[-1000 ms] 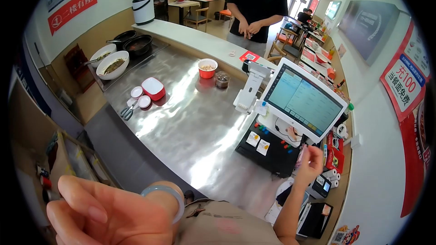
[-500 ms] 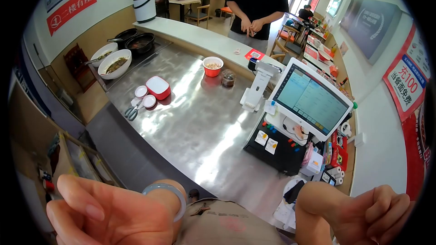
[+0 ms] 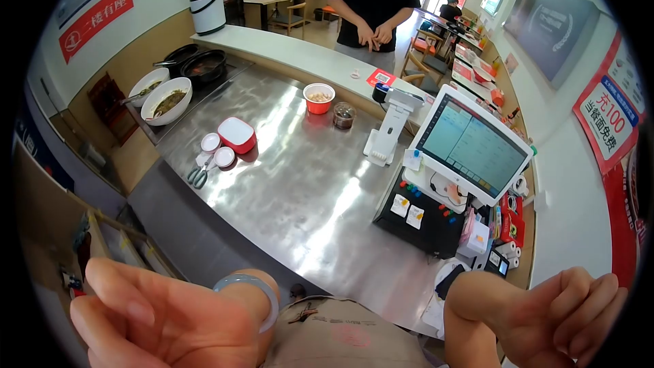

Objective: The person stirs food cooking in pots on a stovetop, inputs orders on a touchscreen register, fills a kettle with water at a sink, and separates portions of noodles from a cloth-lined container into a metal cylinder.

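Observation:
My left hand [image 3: 163, 320] is raised at the lower left, palm up, its fingers loosely bent and apart with nothing visible in them. A pale bangle [image 3: 262, 293] circles that wrist. At the lower right my right hand [image 3: 569, 313] is held up with its fingers curled in, and no object shows in it. Both hands are off the steel counter [image 3: 286, 184]. On it stand a red and white tub of food [image 3: 319, 99], a clear cup of dark contents [image 3: 344, 116], a red box with a white lid [image 3: 236, 135], small lidded cups [image 3: 223, 157] and scissors [image 3: 197, 176].
A touchscreen till [image 3: 470, 143] and a white scanner stand [image 3: 392, 129] are on the right, above a black cash drawer [image 3: 415, 215]. White bowls [image 3: 167, 102] and black pots [image 3: 203, 65] are at the far left. Across the ledge [image 3: 293, 48] stands a person in black [image 3: 373, 0].
My view has shifted slightly, so the till and drawer sit a little farther right. The person across the ledge has moved their hands slightly. My hands keep nearly the same pose.

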A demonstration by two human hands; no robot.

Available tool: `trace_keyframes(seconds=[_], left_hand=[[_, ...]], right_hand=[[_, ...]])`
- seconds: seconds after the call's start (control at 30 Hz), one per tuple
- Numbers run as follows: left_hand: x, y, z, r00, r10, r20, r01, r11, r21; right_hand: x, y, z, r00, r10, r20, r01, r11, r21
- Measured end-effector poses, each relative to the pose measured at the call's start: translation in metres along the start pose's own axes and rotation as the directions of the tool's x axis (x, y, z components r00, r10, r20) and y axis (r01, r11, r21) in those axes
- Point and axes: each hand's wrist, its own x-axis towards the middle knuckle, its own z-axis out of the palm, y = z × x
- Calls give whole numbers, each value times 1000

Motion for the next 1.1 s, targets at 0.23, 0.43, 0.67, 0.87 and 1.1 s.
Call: trace_keyframes(seconds=[0.23, 0.43, 0.67, 0.87, 1.1], left_hand=[[26, 3, -75, 600, -232, 765, 167, 972, 163], [-64, -24, -130, 553, -641, 533, 388, 764, 516], [-229, -17, -301, -368, -904, -216, 637, -415, 650], [-288, 7, -398, -631, -676, -380, 369, -693, 620], [-301, 9, -410, -641, -622, -450, 319, -749, 581]], right_hand=[[-25, 23, 33, 986, 59, -157, -98, 963, -250], [-156, 59, 21, 921, 386, 54, -350, 880, -322], [-381, 115, 70, -205, 945, -255, -976, -179, 123], [-481, 111, 81, -345, 930, -131, -928, -358, -103], [-509, 122, 87, -450, 880, -150, -891, -454, 14]])
